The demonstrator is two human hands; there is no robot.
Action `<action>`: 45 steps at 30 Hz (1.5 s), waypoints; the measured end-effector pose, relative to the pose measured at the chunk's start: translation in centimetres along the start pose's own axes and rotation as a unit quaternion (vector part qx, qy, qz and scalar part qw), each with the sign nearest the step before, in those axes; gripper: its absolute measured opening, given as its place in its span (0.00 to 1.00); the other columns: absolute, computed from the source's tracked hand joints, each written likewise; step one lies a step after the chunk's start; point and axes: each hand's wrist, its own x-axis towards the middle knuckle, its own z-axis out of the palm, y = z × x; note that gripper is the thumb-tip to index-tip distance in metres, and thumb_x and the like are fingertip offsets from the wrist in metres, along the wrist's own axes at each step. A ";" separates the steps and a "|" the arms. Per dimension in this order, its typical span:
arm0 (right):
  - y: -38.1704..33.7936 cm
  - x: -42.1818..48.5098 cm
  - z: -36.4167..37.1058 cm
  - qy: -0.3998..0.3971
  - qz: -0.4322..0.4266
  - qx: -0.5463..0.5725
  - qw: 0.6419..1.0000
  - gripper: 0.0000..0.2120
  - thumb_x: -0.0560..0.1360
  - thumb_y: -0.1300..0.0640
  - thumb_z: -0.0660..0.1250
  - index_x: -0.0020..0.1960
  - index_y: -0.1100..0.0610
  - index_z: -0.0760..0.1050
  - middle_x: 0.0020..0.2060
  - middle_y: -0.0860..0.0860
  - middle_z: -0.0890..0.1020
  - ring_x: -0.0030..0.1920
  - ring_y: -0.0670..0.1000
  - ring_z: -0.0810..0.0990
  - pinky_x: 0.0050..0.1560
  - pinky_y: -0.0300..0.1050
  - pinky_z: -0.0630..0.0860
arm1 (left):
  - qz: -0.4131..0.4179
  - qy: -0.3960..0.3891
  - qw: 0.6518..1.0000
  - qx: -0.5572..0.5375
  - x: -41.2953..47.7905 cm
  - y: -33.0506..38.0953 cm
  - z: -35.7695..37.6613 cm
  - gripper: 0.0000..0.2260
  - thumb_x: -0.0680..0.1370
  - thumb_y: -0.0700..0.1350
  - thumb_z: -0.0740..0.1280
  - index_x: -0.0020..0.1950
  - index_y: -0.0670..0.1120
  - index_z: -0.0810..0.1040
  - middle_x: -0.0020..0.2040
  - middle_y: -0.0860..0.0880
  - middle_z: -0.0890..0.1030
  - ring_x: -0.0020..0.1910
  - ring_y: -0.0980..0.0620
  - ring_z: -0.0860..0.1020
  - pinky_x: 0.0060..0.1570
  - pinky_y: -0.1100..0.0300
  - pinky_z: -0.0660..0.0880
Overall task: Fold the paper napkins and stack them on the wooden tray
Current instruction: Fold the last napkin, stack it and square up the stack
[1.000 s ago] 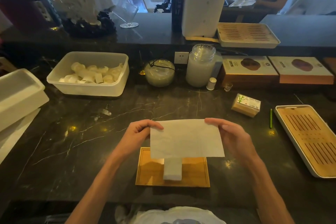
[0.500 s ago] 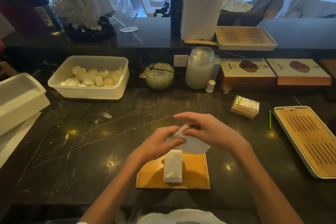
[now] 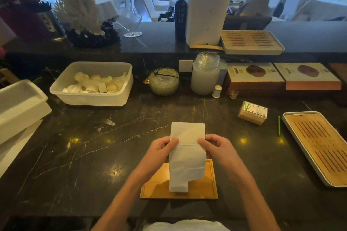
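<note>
The paper napkin (image 3: 186,148) is a thin white sheet, taller than it is wide, with straight side edges. Faint creases run across it, one at the level of the thumbs and another lower down. Its lower right corner curls a little. It is held up over the wooden tray (image 3: 208,192), with the top edge reaching past the tray's far side above the dark marble counter (image 3: 84,155). The lower part hangs in front of the small pile of folded napkins (image 3: 178,186) standing left of centre on the tray.

The left hand (image 3: 161,148) pinches the napkin's left edge about halfway up, thumb on the front and fingers curled behind. The right hand (image 3: 216,146) grips the right edge the same way at the same height.

A second ago the same sheet was spread wide, lying broad across the tray's far edge, with each hand holding an upper corner well apart. Half a second ago the hands had come together over the tray's far edge, with the paper bunched small between them. Now it shows narrow and upright, and the hands are close together on either side. The pile on the tray looks the same.

Well to the right of the tray lies a slatted tea tray (image 3: 319,146), and beyond the tray's far right corner sits a small box (image 3: 252,111).
</note>
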 end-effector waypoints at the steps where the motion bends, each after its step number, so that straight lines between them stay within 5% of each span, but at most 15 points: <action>1: 0.0 0.0 -0.1 0.001 0.001 0.009 1.000 0.07 0.77 0.49 0.71 0.52 0.50 0.84 0.44 0.46 0.88 0.45 0.46 0.87 0.40 0.36 0.82 | -0.004 -0.003 1.000 0.001 0.0 -0.1 0.0 0.13 0.79 0.58 0.64 0.56 0.56 0.84 0.55 0.48 0.86 0.56 0.47 0.85 0.48 0.54 0.84; 9: -0.6 -0.1 -0.2 -0.026 0.028 0.022 0.999 0.08 0.76 0.50 0.72 0.55 0.49 0.83 0.47 0.43 0.88 0.49 0.44 0.87 0.40 0.34 0.82 | -0.003 0.007 1.000 -0.012 0.3 0.3 -0.1 0.11 0.79 0.57 0.63 0.53 0.59 0.85 0.54 0.51 0.86 0.55 0.49 0.85 0.47 0.55 0.84; 18: -1.4 -0.4 -0.8 -0.030 0.003 0.069 0.997 0.10 0.78 0.58 0.70 0.58 0.51 0.82 0.50 0.46 0.87 0.51 0.46 0.86 0.44 0.37 0.83 | -0.022 -0.005 0.999 -0.031 0.2 0.7 -0.7 0.11 0.82 0.46 0.64 0.63 0.54 0.79 0.58 0.52 0.85 0.59 0.50 0.84 0.49 0.53 0.84; 25: -1.6 -0.7 -0.7 0.026 -0.036 0.096 0.994 0.10 0.80 0.63 0.66 0.47 0.52 0.85 0.45 0.44 0.85 0.47 0.43 0.84 0.39 0.38 0.81 | -0.020 -0.022 0.997 -0.071 0.0 1.1 -0.8 0.12 0.81 0.40 0.67 0.60 0.52 0.83 0.59 0.48 0.85 0.60 0.45 0.83 0.48 0.54 0.84; 33: -2.1 -0.4 -0.3 0.076 -0.086 0.106 0.988 0.12 0.80 0.63 0.66 0.42 0.50 0.83 0.51 0.45 0.82 0.53 0.51 0.80 0.36 0.36 0.81 | -0.083 -0.063 0.984 -0.142 0.1 1.7 0.2 0.21 0.76 0.64 0.65 0.64 0.56 0.79 0.63 0.47 0.83 0.61 0.43 0.82 0.52 0.48 0.83; 39: -2.1 0.2 -1.2 0.063 -0.122 0.035 0.990 0.17 0.80 0.64 0.66 0.39 0.45 0.83 0.47 0.38 0.83 0.51 0.42 0.81 0.39 0.33 0.80 | -0.062 -0.090 0.988 -0.107 0.1 1.6 0.1 0.21 0.76 0.53 0.73 0.67 0.54 0.74 0.62 0.49 0.84 0.59 0.44 0.84 0.45 0.55 0.85; 42: -1.9 0.3 -1.6 0.047 -0.125 0.023 0.991 0.17 0.81 0.62 0.64 0.45 0.43 0.84 0.48 0.37 0.84 0.53 0.42 0.82 0.39 0.33 0.81 | -0.040 -0.085 0.992 -0.085 0.3 1.8 -0.1 0.19 0.77 0.46 0.73 0.66 0.52 0.74 0.60 0.49 0.84 0.59 0.46 0.84 0.45 0.56 0.85; 45: -1.7 0.3 -1.7 -0.001 -0.064 0.088 0.994 0.12 0.82 0.47 0.61 0.64 0.37 0.77 0.52 0.42 0.86 0.54 0.46 0.85 0.45 0.41 0.84 | -0.026 -0.056 0.996 -0.067 0.5 1.9 -0.4 0.17 0.78 0.43 0.71 0.65 0.51 0.75 0.59 0.50 0.85 0.59 0.48 0.84 0.46 0.55 0.84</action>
